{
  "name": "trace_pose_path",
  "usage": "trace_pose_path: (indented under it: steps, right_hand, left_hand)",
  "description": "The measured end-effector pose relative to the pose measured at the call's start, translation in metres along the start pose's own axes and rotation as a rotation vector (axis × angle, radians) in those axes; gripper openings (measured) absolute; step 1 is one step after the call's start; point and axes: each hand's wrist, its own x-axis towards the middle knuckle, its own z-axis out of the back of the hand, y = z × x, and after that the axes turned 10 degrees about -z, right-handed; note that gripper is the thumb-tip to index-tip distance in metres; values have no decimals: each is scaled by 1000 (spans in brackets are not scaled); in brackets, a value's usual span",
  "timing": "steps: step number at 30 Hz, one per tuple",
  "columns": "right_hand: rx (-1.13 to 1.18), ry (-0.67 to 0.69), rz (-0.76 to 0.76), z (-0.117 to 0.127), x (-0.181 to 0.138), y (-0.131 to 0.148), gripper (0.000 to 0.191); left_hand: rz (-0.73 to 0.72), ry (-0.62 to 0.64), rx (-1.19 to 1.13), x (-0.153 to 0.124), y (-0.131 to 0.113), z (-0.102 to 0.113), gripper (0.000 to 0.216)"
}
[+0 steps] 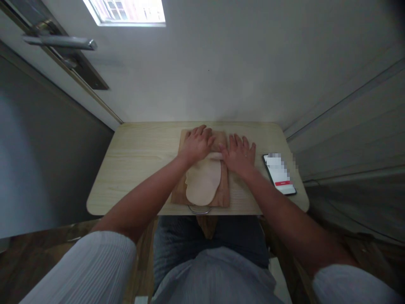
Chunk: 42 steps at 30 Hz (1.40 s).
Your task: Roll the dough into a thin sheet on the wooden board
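Left hand point(198, 145): palm down, fingers nearly straight; its palm is hidden, so I cannot tell if it grips
Right hand point(239, 155): palm down, fingers spread wide, not curled round anything I can see
Rolling pin point(216, 156): a pale stick between the hands, so that is my guess
Dough sheet point(203, 181): on the cutting board point(224, 192), just on the near side of the left hand
Phone point(280, 175): right of the right hand
Dough step: likely rolling it thin
Next push: should need both palms pressing evenly
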Motion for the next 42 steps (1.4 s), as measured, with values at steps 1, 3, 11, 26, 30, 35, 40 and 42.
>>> trace_pose_path:
  steps: [1,3,11,26,30,35,40,42]
  right_hand:
    - [4,-6,1,1,-9,-1,68]
    - [6,-5,4,3,-28,-2,68]
    - [10,-20,111,18,-120,-14,66]
    - [277,19,218,18,-119,-48,29]
    - [304,7,182,9,-107,-55,32]
    - [278,-54,-39,3,-102,-62,34]
    - [294,-38,-96,0,-99,-66,34]
    - [284,-39,-97,-1,-101,-65,34]
  left_hand:
    - [3,12,9,-7,-4,1,54]
    - [7,42,29,-22,-13,2,56]
    - [-45,63,45,-102,-56,14,60]
    - [2,-108,-245,-148,-61,23,47]
    - [227,-261,-278,-129,-32,33,37]
    - [413,-41,-201,-121,-17,42,33]
    - [303,9,-43,-136,-45,39,42]
    - [267,-19,-17,-144,-58,35,52]
